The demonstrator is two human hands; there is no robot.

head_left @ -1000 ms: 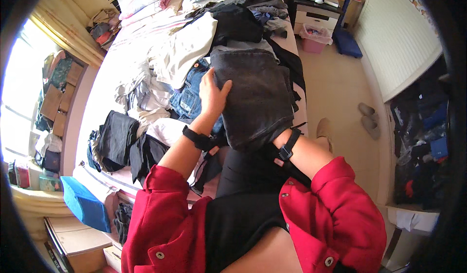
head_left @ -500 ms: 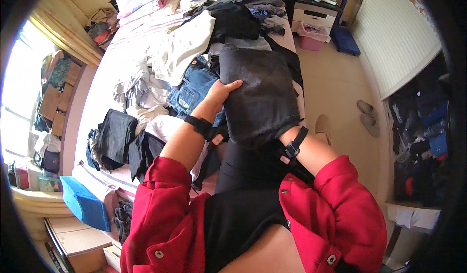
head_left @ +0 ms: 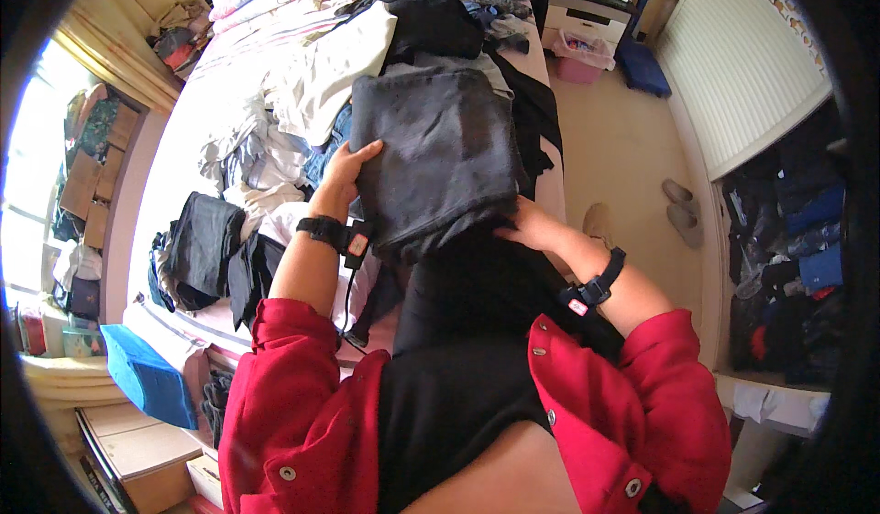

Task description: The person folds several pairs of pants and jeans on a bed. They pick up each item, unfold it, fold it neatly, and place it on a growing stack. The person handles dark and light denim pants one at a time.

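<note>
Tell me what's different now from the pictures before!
The folded dark cloth moved left and now covers more of the blue jeans. The right hand was mostly hidden under the cloth; now more of it shows at the near right corner. Nothing was clearly let go. The left hand still holds the cloth's left edge, and the slippers and pink bin stayed put.

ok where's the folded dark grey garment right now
In the head view, the folded dark grey garment is just above centre, gripped by the left hand at its left edge, with the right hand at its lower right corner.
</note>
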